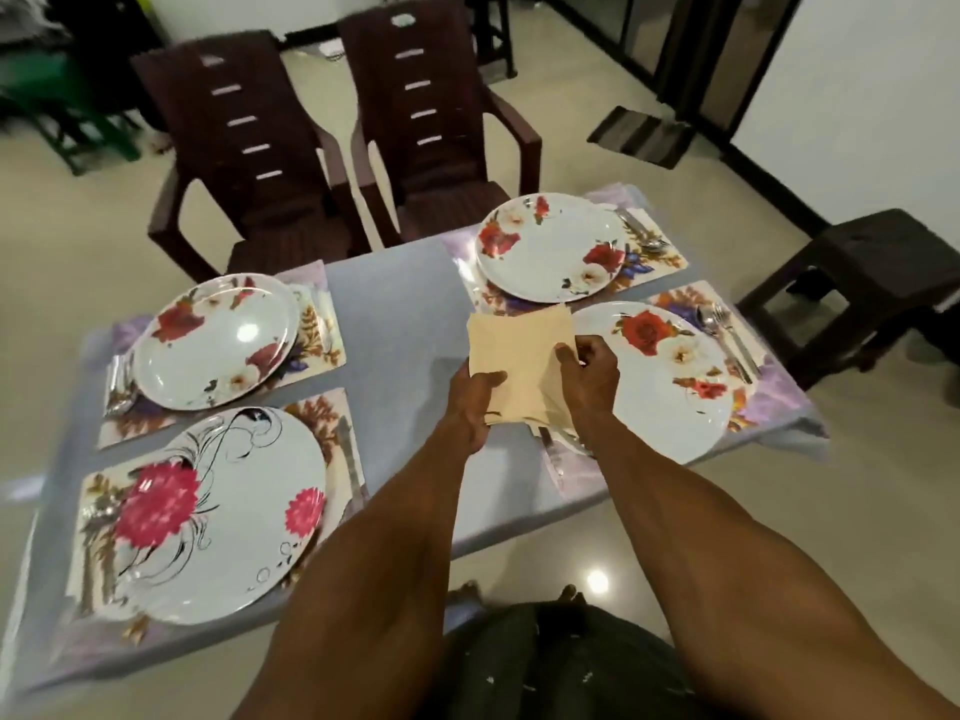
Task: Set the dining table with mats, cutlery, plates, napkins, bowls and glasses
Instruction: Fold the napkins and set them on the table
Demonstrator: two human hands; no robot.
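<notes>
**Napkins in hand above a table already laid with mats, plates and cutlery**

Napkins, a small stack of pale cream square paper napkins (519,366), sit between my two hands over the middle of the grey-topped dining table (395,324), just beside the near-right place setting. My left hand (475,402) grips the stack's lower left edge, thumb on top and fingers curled underneath. My right hand (589,368) pinches the right edge of the top sheet, which looks to be lifting away from the rest.

Four floral rectangular place mats each carry a round white plate: the red-rose plate nearest my right hand (670,376), a second rose plate beyond it (550,249), a third at far left (218,343), and a pink-flowered plate with black scrollwork at near left (208,517). Steel cutlery (730,345) lies beside the plates. No napkin, bowl or glass stands at any setting that I can see.

I judge the step in hand to be the napkins. The next move calls for peeling one sheet free without dragging its neighbours, then laying it flat at a setting, probably the one nearest my right hand.

No brand, label or writing is legible anywhere; a pale emblem on the far brown plastic chair (441,96) is too blurred to read.
</notes>
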